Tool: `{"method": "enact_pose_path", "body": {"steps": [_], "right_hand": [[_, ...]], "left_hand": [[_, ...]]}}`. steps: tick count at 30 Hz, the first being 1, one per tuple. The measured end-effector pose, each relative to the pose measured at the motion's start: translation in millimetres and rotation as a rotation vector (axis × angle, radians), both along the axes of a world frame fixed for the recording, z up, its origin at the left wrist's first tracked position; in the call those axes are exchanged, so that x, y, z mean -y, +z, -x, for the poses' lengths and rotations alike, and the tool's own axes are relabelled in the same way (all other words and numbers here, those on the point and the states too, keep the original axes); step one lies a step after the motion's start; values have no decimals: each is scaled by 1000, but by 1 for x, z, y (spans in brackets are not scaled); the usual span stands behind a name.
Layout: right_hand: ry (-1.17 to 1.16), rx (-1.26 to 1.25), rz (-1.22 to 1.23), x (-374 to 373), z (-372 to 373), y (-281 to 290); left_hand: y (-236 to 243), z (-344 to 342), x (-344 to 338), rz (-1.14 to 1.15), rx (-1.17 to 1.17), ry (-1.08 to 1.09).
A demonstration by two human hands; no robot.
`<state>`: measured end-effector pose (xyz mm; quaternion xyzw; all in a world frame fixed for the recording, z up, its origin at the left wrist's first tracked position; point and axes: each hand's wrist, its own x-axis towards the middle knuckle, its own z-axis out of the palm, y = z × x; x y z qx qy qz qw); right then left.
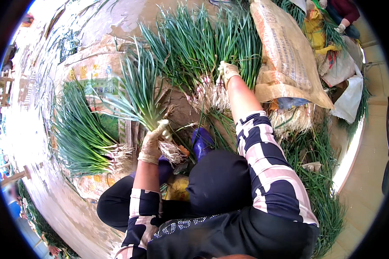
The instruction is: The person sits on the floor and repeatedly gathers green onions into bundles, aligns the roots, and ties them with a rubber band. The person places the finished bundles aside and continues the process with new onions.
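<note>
Scallions (140,93) touch both gloved hands (151,144) (229,72), gripped in the left.

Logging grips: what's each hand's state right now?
Left hand: closed on a bunch of green onions.
Right hand: at the large onion pile; grip cannot be told.

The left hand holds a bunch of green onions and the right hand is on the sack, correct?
Not the right hand: the head view shows it at the big onion pile, not the sack. The left hand does hold a bunch.

Gloved hands (152,141) on green onions (141,88)
</note>
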<state>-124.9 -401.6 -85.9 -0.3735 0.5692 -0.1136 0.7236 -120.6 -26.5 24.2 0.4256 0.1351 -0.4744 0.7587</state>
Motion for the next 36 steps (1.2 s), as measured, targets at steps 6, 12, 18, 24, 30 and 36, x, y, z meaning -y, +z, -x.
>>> {"method": "enact_pose_path", "body": {"steps": [6, 12, 18, 24, 30, 36], "right_hand": [[328, 251, 309, -87, 11, 62], [840, 49, 1051, -183, 40, 66], [1186, 214, 665, -110, 58, 13], [1562, -297, 317, -109, 43, 56], [1217, -838, 1233, -49, 6, 33], [709, -452, 1201, -28, 3, 78]], "left_hand": [[21, -6, 22, -133, 325, -36], [4, 14, 54, -73, 266, -239], [34, 21, 39, 203, 162, -203], [-20, -7, 0, 241, -89, 264], [-52, -3, -15, 184, -269, 204], [-10, 4, -11, 681, -192, 186]]}}
